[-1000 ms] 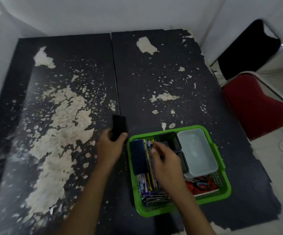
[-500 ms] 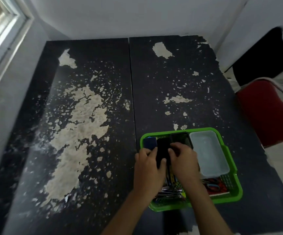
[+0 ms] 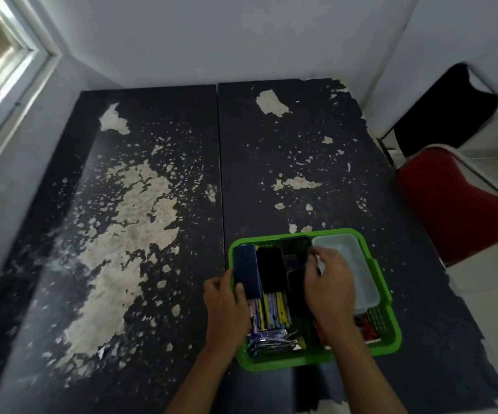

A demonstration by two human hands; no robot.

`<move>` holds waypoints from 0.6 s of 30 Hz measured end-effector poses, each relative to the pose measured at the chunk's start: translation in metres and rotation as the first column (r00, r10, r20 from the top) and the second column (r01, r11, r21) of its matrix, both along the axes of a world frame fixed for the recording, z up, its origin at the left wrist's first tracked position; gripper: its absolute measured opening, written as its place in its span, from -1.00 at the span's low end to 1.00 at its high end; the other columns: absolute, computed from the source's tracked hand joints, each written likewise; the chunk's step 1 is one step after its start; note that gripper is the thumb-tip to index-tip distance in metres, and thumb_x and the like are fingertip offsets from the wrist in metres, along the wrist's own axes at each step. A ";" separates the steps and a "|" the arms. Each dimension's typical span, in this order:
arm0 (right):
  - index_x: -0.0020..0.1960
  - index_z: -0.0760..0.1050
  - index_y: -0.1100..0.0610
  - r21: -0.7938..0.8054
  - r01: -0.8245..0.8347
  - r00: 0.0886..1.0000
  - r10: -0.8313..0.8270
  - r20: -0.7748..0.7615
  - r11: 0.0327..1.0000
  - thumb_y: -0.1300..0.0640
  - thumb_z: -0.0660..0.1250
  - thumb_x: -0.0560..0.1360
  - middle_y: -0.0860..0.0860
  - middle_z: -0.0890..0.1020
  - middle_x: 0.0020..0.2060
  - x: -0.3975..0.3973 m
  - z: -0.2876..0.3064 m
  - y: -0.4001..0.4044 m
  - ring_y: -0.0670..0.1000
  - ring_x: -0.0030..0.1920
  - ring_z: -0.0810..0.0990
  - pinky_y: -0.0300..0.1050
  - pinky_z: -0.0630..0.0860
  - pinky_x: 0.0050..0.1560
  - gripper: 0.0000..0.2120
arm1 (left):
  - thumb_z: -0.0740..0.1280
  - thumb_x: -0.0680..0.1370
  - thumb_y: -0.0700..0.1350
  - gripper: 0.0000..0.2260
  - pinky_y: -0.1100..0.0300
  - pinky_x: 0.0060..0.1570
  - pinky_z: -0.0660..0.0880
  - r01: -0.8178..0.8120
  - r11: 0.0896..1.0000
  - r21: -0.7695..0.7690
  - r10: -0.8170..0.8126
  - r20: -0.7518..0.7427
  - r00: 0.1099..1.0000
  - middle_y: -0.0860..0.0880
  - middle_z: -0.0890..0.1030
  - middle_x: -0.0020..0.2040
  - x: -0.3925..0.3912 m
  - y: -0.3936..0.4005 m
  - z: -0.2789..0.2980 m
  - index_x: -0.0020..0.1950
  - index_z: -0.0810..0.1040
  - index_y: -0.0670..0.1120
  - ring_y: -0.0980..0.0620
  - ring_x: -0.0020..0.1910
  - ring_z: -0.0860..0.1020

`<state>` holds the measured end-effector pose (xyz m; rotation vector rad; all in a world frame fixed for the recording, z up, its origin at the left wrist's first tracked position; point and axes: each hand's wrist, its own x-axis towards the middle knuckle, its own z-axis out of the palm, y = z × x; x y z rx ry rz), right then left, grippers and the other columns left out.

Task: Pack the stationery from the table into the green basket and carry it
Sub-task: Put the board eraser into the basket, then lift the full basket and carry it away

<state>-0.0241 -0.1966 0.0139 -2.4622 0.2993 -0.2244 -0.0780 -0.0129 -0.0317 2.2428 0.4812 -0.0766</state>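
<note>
Since half a second ago, both hands have come apart: the black flat piece (image 3: 271, 268) they held together now lies in the green basket (image 3: 386, 297), between the dark blue eraser block (image 3: 246, 268) and the black trays (image 3: 295, 252). The left hand (image 3: 225, 309) has moved to the basket's 9 o'clock rim; its fingers curl over the rim's outer side and the thumb touches the near end of the blue block. The right hand (image 3: 331, 285) is over the middle of the basket, its fingers (image 3: 312, 267) bent down onto the black trays; whether they pinch something or only touch, I cannot tell.

Inside the basket, a pale plastic box (image 3: 358, 264) fills the 3 o'clock side. Coloured pens (image 3: 273, 312) lie at 7 o'clock under the blue block and the black piece, with shiny metal clips (image 3: 271, 343) at the near edge. A red printed notebook (image 3: 367, 327) shows at 5 o'clock.

The basket stands on the black table (image 3: 286, 144), at its 5 o'clock part. The table's paint is peeled in many pale patches. A red chair (image 3: 457, 210) stands at 3 o'clock of the table, and a black chair (image 3: 445, 106) stands at 2 o'clock.
</note>
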 end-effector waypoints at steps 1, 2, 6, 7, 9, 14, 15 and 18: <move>0.27 0.54 0.10 -0.075 0.073 0.997 -0.072 0.017 0.995 0.16 0.31 0.55 0.06 0.58 0.19 0.001 -0.002 -0.022 0.11 0.16 0.54 -0.01 0.50 0.08 -0.71 | 0.13 0.71 -0.02 -0.62 0.20 0.14 0.32 -0.022 0.999 -0.023 0.021 -0.015 1.000 -0.01 0.30 0.21 0.000 -0.001 -0.001 0.53 0.32 -0.02 0.02 0.18 0.37; 0.31 0.49 0.11 -0.152 0.159 0.987 -0.157 0.020 0.976 0.16 0.30 0.53 0.12 0.51 0.26 0.003 -0.007 -0.047 0.18 0.21 0.48 0.09 0.49 0.12 -0.65 | 0.10 0.71 0.01 -0.61 0.20 0.15 0.34 -0.054 0.998 -0.044 0.053 -0.025 0.998 0.01 0.34 0.24 0.000 -0.003 -0.001 0.54 0.29 0.00 0.06 0.19 0.39; 0.26 0.45 0.25 -0.092 0.278 0.923 -0.293 -0.248 0.956 -0.14 0.04 0.61 0.33 0.50 0.16 0.003 -0.047 -0.123 0.33 0.11 0.49 0.24 0.47 0.09 -0.48 | 0.05 0.71 0.07 -0.72 0.17 -0.09 0.47 -0.220 0.973 -0.064 0.217 -0.046 0.975 0.01 0.55 0.14 -0.008 -0.019 -0.003 0.35 0.35 -0.01 0.06 0.00 0.56; 0.10 0.49 0.27 0.022 0.213 0.947 -0.201 -0.251 0.977 -0.19 -0.06 0.60 0.32 0.55 0.01 0.001 -0.056 -0.128 0.29 -0.01 0.54 0.15 0.48 0.00 -0.42 | 0.03 0.70 0.07 -0.75 0.10 -0.19 0.47 -0.257 0.965 -0.045 0.255 -0.056 0.965 -0.04 0.58 0.02 -0.011 -0.021 -0.006 0.23 0.39 -0.02 0.01 -0.11 0.57; -0.10 0.43 0.14 0.160 0.141 0.972 -0.106 -0.208 0.977 -0.18 -0.10 0.64 0.22 0.57 -0.21 -0.003 -0.062 -0.144 0.22 -0.18 0.57 0.02 0.46 -0.13 -0.50 | 0.00 0.71 0.08 -0.73 0.01 -0.28 0.43 -0.331 0.942 -0.049 0.328 -0.066 0.942 -0.07 0.56 -0.15 -0.012 -0.039 -0.008 0.10 0.40 -0.04 -0.06 -0.24 0.55; -0.12 0.40 0.10 0.269 0.124 0.976 -0.068 -0.206 0.955 0.00 0.06 0.70 0.08 0.57 -0.26 -0.005 -0.066 -0.150 0.14 -0.23 0.59 -0.05 0.44 -0.17 -0.69 | -0.01 0.71 0.09 -0.68 0.00 -0.31 0.36 -0.376 0.927 0.002 0.376 0.003 0.927 -0.14 0.50 -0.22 -0.017 -0.048 -0.017 -0.03 0.38 -0.08 -0.15 -0.29 0.50; -0.10 0.41 0.12 0.289 0.122 0.976 -0.062 -0.208 0.949 0.00 0.06 0.71 0.09 0.58 -0.23 -0.002 -0.064 -0.147 0.12 -0.23 0.57 -0.05 0.43 -0.17 -0.70 | -0.01 0.72 0.09 -0.67 0.01 -0.32 0.35 -0.370 0.929 0.006 0.369 0.019 0.929 -0.16 0.48 -0.23 -0.016 -0.044 -0.017 -0.04 0.38 -0.09 -0.16 -0.29 0.49; -0.09 0.41 0.09 0.345 0.117 0.973 -0.038 -0.228 0.931 -0.06 0.03 0.70 0.08 0.58 -0.21 -0.003 -0.068 -0.150 0.09 -0.22 0.56 -0.05 0.42 -0.19 -0.67 | -0.01 0.72 0.09 -0.66 0.03 -0.33 0.30 -0.366 0.930 0.019 0.365 0.034 0.930 -0.18 0.46 -0.24 -0.018 -0.044 -0.018 -0.05 0.37 -0.11 -0.17 -0.30 0.47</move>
